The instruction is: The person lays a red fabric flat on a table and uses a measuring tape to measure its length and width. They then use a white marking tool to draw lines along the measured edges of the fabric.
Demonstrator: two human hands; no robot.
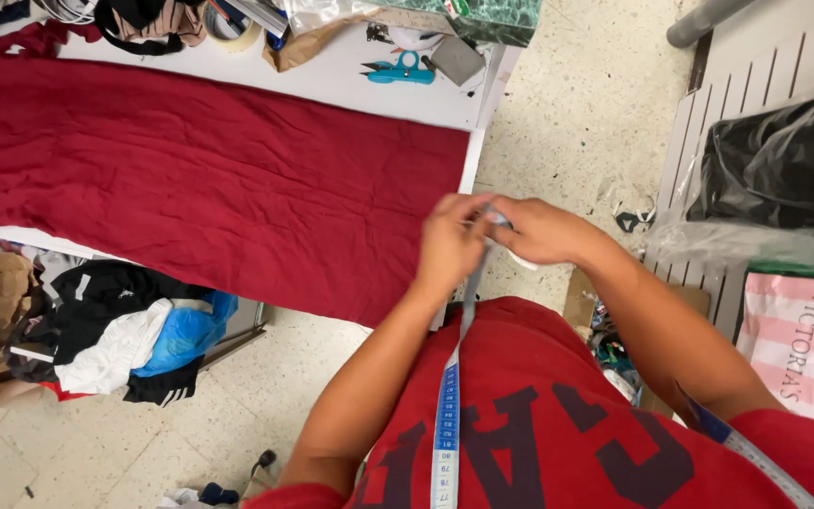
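blue measuring tape [447,415], pinched by hands [496,236]

Left hand [448,243] and right hand [537,229] together before the chest, fingers pinched, elbows bent outward.

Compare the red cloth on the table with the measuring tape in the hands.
The red cloth is broad, plain and lies spread flat on the white table; the measuring tape is narrow, marked and hangs down the person's red shirt, pinched by left hand and right hand. Both are limp.
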